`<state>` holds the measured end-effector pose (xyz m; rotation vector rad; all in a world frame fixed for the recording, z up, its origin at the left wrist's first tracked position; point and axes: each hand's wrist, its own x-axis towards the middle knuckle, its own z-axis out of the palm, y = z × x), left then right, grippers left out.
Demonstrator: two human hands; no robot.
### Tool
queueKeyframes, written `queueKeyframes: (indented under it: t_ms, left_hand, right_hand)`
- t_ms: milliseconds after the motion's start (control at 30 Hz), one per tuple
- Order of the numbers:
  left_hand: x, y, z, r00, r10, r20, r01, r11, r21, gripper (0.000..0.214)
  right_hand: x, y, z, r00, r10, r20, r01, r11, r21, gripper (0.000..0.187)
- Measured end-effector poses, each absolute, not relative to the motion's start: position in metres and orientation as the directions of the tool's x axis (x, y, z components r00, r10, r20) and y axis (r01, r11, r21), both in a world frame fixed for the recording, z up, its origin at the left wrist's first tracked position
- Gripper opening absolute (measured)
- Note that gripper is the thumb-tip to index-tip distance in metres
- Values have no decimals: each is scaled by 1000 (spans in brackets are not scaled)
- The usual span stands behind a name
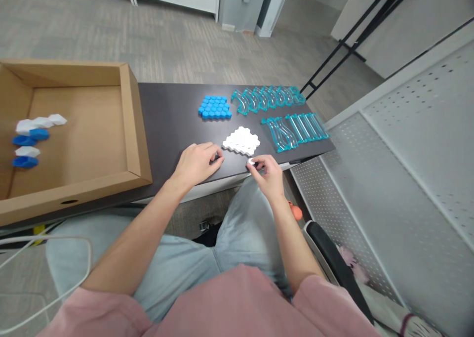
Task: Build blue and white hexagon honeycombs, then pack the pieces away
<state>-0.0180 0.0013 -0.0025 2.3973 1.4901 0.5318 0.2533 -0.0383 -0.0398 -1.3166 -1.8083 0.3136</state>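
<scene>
My right hand (269,176) pinches a small white hexagonal tile (251,161) between thumb and fingertips at the table's front edge. Just beyond it lies a cluster of white hexagonal tiles (241,141), fitted side by side in a rough wedge. To the left of that cluster my left hand (200,163) rests on the table, its fingers curled and thumb tip close to the index finger; nothing shows between them. Farther back sits a block of blue hexagonal tiles (215,107), packed in rows.
Clear teal-edged curved tube pieces (268,99) line the back right, with straighter ones (296,131) in front. An open cardboard box (136,124) stands at left, holding white pieces (40,123) and blue pieces (25,162). A perforated panel (400,149) borders the right side.
</scene>
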Motion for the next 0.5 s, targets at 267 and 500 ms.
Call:
queueKeyframes:
  t_ms: [267,500]
  left_hand:
    - [-19,1,-2,416,896,156,796,-442,413,19]
    - [-19,1,-2,415,896,157,802,-442,402,19]
  right_hand:
    - [253,-34,-36,-140,847,513,664,464,-586,10]
    - [247,-29,-38,-107,856,506,664,440,-605,11]
